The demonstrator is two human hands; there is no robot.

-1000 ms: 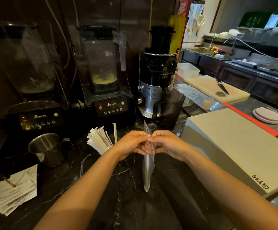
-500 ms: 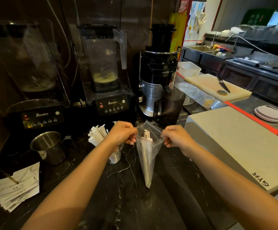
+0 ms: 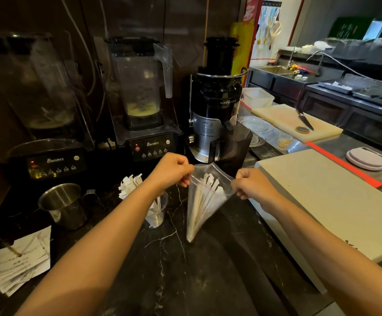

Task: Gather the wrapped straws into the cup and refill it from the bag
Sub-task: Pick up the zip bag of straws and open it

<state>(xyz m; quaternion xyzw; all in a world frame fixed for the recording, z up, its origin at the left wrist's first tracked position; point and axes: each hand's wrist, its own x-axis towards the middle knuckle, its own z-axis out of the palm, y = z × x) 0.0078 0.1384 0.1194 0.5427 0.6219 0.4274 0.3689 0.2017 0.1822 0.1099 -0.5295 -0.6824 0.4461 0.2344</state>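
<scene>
A clear plastic bag [image 3: 205,209] of white wrapped straws [image 3: 208,190] stands with its tip on the black marble counter. My left hand [image 3: 170,171] pinches the left side of its mouth and my right hand [image 3: 250,184] pinches the right side, holding the mouth wide. Behind my left forearm stands a clear cup [image 3: 157,212] with wrapped straws [image 3: 130,184] fanning out of its top; my arm hides part of the cup.
A steel cup [image 3: 63,205] sits left of the straw cup, with paper slips [image 3: 19,263] at the counter's left edge. Two blenders [image 3: 144,110] and a black juicer [image 3: 216,106] line the back. A pale raised board [image 3: 336,201] lies to the right.
My hands have moved apart, pulling the bag's mouth from closed to wide open, and the straws inside now show at the top.
</scene>
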